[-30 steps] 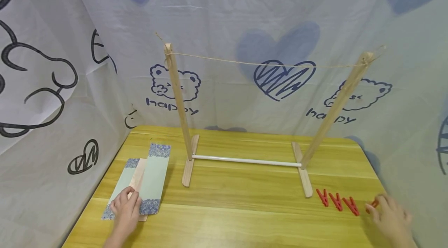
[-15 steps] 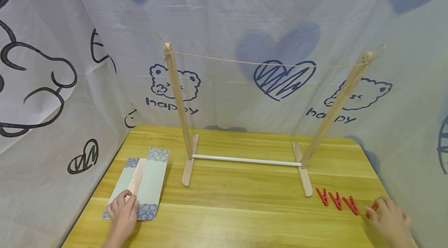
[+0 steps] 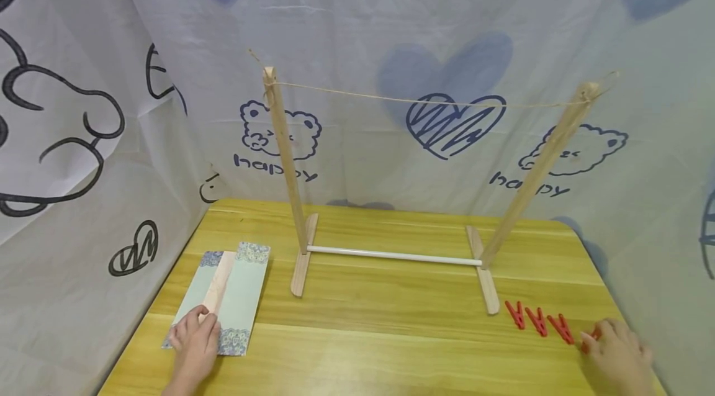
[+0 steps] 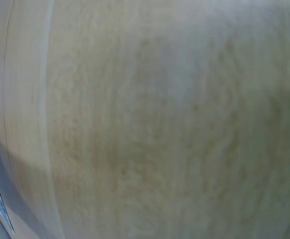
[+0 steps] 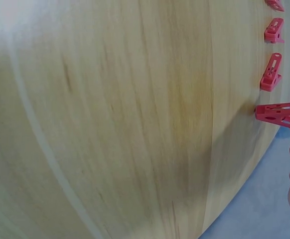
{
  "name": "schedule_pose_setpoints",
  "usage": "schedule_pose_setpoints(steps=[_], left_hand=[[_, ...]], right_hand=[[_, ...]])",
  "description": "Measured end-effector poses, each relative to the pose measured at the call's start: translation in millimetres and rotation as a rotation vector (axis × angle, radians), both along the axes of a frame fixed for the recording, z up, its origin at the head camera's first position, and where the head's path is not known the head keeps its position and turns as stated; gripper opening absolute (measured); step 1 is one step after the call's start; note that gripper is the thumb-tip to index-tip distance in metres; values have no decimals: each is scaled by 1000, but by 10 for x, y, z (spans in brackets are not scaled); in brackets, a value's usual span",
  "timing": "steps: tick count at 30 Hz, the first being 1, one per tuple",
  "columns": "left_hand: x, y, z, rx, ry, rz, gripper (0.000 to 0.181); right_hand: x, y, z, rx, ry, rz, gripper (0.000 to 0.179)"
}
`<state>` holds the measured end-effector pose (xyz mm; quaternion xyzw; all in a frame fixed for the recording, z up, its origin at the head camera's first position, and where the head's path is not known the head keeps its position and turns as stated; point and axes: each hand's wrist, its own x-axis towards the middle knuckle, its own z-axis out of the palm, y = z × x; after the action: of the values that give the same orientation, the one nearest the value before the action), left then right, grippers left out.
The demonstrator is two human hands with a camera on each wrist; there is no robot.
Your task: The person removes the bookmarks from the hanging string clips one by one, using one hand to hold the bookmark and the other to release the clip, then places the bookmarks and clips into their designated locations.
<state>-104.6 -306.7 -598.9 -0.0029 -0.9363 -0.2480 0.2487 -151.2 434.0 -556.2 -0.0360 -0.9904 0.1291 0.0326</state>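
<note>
At the left of the head view my left hand [image 3: 192, 340] grips a pale green card [image 3: 242, 297] with blue lace-patterned ends near its lower left edge. The card slants over a pinkish strip [image 3: 220, 278] and a second green card [image 3: 192, 287], which are partly hidden by it and by my fingers. At the right, my right hand [image 3: 619, 349] pinches a red clothespin [image 5: 274, 114] by its handle end, its tip close over the table. Beside it several red clothespins lie in a row, the nearest being a clothespin [image 3: 561, 328] just to its left.
A wooden stand with a left post [image 3: 286, 166], a right post [image 3: 536, 172] and a white rod [image 3: 393, 255] is at the middle of the yellow wooden table [image 3: 363, 309]. A thin string [image 3: 363, 96] runs between the post tops. A printed cloth [image 3: 346, 30] hangs behind.
The upper green card has slid toward me and slightly left under my left hand, covering the lower end of the pinkish strip. My right hand with the clothespin has shifted slightly left.
</note>
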Motion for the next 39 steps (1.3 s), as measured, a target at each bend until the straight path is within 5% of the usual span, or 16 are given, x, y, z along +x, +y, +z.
schedule_pose_setpoints(steps=[15,31,39], left_hand=[[-4,9,-4,-53,-113,45,15],[-14,84,31,-80,-225,127,15],[-30,101,13,-98,-276,137,18]], right_hand=[[-135,-33,83,-29,-141,-84,54],[-191,-176,-105,-55,-96,-248,68],[-205,-251,-150,-55,-33,-289,59]])
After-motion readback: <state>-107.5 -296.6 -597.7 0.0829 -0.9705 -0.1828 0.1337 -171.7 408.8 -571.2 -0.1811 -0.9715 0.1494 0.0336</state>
